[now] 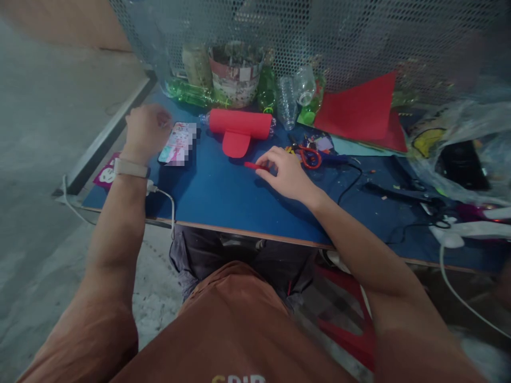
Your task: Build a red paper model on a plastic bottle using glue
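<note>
My right hand (285,173) is over the middle of the blue table, with a small red paper piece (251,165) pinched between thumb and fingers. Just beyond it lies a plastic bottle wrapped in red paper (239,124), on its side, with a rounded red paper flap (236,144) reaching toward me. My left hand (147,130), smeared by motion, is at the table's left side beside a phone (179,142) with a lit screen. Its fingers look bent, but blur hides whether they hold anything. Red-handled scissors (310,157) lie right of my right hand.
Green bottles (191,94), clear bottles (287,101) and a plant pot (236,74) stand or lie along the mesh panel (359,37). Red sheets (359,109), a plastic bag (447,138) and a glue gun (459,231) with cables occupy the right side. A white cable (173,207) hangs over the front edge.
</note>
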The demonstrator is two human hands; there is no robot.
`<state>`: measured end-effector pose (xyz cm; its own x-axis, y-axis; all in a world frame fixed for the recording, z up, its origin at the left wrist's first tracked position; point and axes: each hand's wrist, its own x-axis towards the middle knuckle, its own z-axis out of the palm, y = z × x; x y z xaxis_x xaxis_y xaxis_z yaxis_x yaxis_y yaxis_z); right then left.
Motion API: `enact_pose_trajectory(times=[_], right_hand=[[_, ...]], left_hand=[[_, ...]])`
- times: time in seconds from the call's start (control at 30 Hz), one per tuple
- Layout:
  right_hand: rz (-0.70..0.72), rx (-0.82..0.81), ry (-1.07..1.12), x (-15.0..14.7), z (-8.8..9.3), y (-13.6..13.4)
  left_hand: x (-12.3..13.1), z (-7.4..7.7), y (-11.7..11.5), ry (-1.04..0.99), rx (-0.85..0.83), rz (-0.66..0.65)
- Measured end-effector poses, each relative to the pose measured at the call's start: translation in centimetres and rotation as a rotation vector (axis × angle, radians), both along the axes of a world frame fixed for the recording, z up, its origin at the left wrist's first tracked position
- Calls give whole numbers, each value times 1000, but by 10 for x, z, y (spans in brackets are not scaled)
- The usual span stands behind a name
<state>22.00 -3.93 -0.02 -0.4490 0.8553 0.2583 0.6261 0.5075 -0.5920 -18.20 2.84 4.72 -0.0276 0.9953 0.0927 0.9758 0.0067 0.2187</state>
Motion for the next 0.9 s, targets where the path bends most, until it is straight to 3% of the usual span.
enact_pose_trajectory(times=[0.07,0.13,0.23,0.33,0.47,0.63,0.73,0.9], right_hand=[[-30,-19,35,-1,0,0],[-61,-49,123,-3,-1,1],[-93,-124,326,-6,-3,3],[-139,-161,509,-5,-3,8],[-171,-153,626,-1,-3,13],[-121,-195,629,0,-6,13],[-98,-242,617,-3,-7,11],[-70,-261,648,-5,-4,8]], left_hand=[[14,5,-8,-137,119,-9],[36,6,-16,-285,179,-131],[81,0,-25,-553,236,-440],[130,-12,-26,-735,149,-735],[174,-36,-20,-927,55,-794],[180,-62,-21,-1158,38,-676],[177,-68,-25,-1231,-37,-639],[175,-64,-26,-1265,-101,-697]])
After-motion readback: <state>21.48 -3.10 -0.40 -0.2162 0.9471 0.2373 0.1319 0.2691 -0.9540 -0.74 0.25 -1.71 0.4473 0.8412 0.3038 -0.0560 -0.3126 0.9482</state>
